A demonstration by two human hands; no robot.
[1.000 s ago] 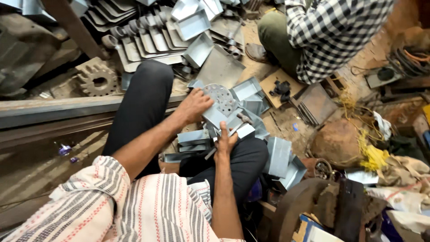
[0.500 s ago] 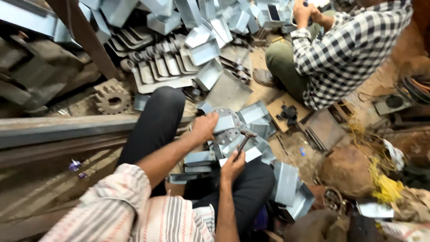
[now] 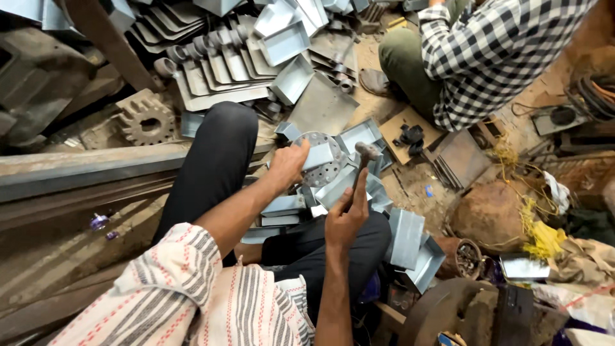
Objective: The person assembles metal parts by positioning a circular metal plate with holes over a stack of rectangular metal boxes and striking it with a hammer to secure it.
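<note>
At twelve o'clock from the lap, left hand (image 3: pixel 288 163) pins a tray (image 3: pixel 318 156) on the perforated disc (image 3: pixel 323 168); right hand (image 3: pixel 346 218) grips a raised hammer (image 3: pixel 366 152). A glancing blow could strike those fingers.

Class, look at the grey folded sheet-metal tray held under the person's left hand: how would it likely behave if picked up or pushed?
The sheet-metal tray looks thin, so probably light for its size. Its folded walls suggest it stays stiff rather than floppy. Flat sides mean it should slide, not roll, though it rests on a perforated disc and loose trays, so it may shift unless the left hand steadies it.
</note>
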